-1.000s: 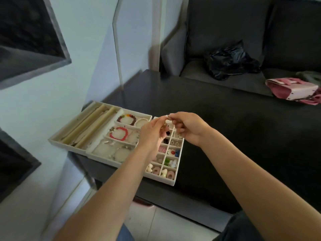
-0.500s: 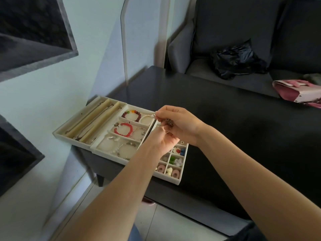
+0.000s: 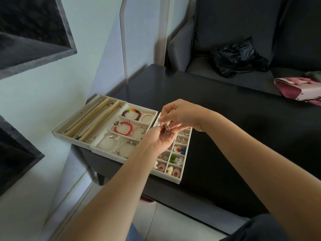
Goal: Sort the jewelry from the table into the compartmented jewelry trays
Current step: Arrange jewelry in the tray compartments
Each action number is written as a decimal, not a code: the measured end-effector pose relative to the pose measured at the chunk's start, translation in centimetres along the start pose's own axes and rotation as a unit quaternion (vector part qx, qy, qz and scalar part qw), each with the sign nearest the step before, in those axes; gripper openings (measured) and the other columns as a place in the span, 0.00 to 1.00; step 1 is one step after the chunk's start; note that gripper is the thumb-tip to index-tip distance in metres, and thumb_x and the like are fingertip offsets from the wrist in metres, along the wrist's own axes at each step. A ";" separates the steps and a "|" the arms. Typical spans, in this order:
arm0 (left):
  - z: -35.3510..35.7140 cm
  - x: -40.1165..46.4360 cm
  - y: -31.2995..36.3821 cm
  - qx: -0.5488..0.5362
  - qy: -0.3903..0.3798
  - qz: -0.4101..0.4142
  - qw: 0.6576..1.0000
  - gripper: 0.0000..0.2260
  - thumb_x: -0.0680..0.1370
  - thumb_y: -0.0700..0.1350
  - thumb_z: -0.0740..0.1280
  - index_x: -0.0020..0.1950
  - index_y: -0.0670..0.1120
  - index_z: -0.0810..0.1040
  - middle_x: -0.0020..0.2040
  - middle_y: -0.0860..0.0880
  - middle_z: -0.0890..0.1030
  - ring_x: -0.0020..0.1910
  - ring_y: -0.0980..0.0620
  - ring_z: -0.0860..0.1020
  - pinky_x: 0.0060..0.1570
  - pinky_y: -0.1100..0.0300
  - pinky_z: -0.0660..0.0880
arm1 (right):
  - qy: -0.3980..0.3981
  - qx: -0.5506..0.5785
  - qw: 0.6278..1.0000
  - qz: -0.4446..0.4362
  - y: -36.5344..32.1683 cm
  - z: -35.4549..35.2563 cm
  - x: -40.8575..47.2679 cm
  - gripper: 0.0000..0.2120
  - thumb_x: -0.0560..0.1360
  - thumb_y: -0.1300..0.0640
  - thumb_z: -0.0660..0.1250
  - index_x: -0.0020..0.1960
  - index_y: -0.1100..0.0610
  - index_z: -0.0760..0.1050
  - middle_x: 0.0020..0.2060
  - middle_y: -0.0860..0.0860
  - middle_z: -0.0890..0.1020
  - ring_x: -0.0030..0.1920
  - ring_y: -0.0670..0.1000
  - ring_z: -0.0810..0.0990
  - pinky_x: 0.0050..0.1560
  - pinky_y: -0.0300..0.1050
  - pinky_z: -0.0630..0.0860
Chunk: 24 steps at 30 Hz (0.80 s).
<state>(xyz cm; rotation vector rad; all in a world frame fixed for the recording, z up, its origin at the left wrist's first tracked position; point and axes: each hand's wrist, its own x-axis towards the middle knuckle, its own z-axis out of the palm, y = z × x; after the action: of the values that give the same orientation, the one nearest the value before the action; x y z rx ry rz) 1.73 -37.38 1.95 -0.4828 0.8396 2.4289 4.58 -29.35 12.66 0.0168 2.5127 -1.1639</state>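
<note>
A dark sofa [image 3: 243, 23] fills the far side, with a crumpled black bag [image 3: 236, 57] on its seat and a pink bag [image 3: 298, 89] lying at its right end. In front of it stands a black table [image 3: 234, 122], its left end near the pale wall. Three cream trays sit touching side by side at that left end. The necklace tray [image 3: 76, 126] is leftmost, with long channels holding thin chains. The bracelet tray [image 3: 97, 147] is in the middle; its far compartment holds a dark red beaded bracelet [image 3: 131, 112] beside a white one [image 3: 147, 117], and a bright red bracelet [image 3: 123, 128] lies in the next row. The grid tray [image 3: 180, 178] is rightmost, partly hidden by the hands, and its small cells hold colourful earrings and charms. Both hands meet just above the far part of this tray. The left hand [image 3: 159, 139] is turned palm up with its fingers curled around a small tangled metallic piece [image 3: 166, 132], which rests in the cupped palm. The right hand [image 3: 180, 113] reaches down from above, its fingertips pinching the top of the same piece, where a pale bead shows.
</note>
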 end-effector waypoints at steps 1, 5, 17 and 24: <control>-0.1 0.0 0.0 -0.014 0.004 -0.017 1.000 0.14 0.83 0.37 0.47 0.52 0.35 0.71 0.45 0.42 0.73 0.34 0.53 0.78 0.24 0.67 0.75 | 0.013 -0.013 1.000 -0.005 0.1 -0.1 0.1 0.05 0.76 0.58 0.67 0.47 0.61 0.78 0.49 0.56 0.82 0.48 0.53 0.82 0.47 0.43 0.81; -0.2 -1.5 1.3 -0.077 0.015 -0.063 0.995 0.11 0.82 0.37 0.52 0.56 0.35 0.72 0.49 0.38 0.77 0.41 0.49 0.77 0.39 0.59 0.79 | 0.070 -0.052 0.996 -0.033 0.7 -0.3 0.3 0.05 0.76 0.60 0.65 0.44 0.61 0.77 0.41 0.54 0.81 0.42 0.48 0.79 0.37 0.35 0.75; -0.8 -0.5 3.3 -0.187 -0.044 -0.046 0.980 0.16 0.83 0.39 0.48 0.36 0.44 0.64 0.23 0.49 0.65 0.15 0.56 0.60 0.14 0.67 0.59 | 0.086 0.178 0.980 -0.013 3.7 0.3 2.4 0.04 0.74 0.66 0.67 0.41 0.60 0.74 0.34 0.54 0.81 0.32 0.45 0.80 0.30 0.34 0.72; -0.5 -1.2 5.6 -0.271 -0.108 -0.013 0.956 0.17 0.83 0.39 0.48 0.35 0.45 0.64 0.24 0.50 0.66 0.16 0.56 0.61 0.15 0.67 0.59 | 0.087 0.255 0.963 0.001 4.8 -0.2 3.7 0.04 0.75 0.67 0.66 0.49 0.63 0.77 0.40 0.55 0.81 0.36 0.46 0.81 0.36 0.34 0.78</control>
<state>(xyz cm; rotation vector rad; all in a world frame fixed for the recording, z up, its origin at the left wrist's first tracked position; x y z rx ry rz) -0.49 -41.93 4.78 -0.4033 0.0638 2.6134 1.83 -26.56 8.00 0.2651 2.2760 -1.8473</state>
